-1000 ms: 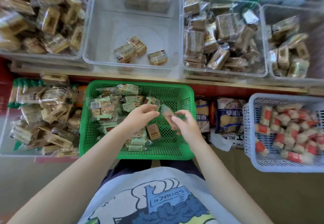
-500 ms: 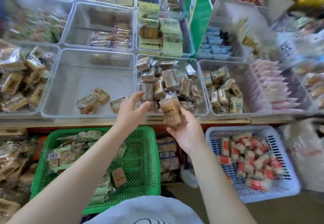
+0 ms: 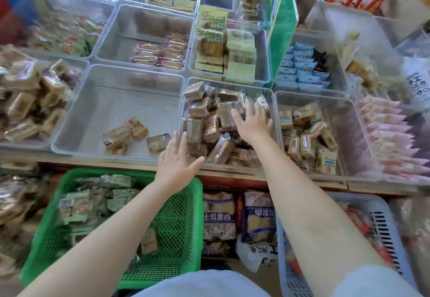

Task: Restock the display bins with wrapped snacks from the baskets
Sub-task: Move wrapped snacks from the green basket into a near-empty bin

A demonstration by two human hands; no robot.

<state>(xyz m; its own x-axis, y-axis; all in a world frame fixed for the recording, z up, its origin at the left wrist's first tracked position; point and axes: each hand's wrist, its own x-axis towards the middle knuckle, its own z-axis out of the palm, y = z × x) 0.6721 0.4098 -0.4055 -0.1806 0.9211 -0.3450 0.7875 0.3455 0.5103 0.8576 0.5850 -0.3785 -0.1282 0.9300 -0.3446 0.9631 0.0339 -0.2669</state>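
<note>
Right hand (image 3: 252,124): fingers spread flat, palm down on the brown wrapped snacks (image 3: 210,124) heaped in the clear display bin (image 3: 272,110) at frame centre. Left hand (image 3: 176,159): fingers straight, holding nothing, at that bin's near left corner. Neighbouring bin (image 3: 76,119), centre left: a few wrapped pieces. Green basket (image 3: 183,215), lower left: green-wrapped snacks. Pale basket (image 3: 384,224), lower right: red-and-white packets, blurred.

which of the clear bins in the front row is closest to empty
The clear bin just left of the one under the right hand. It holds only a few wrapped snacks near its front, with bare floor showing; its front-row neighbours are piled with packets.
</note>
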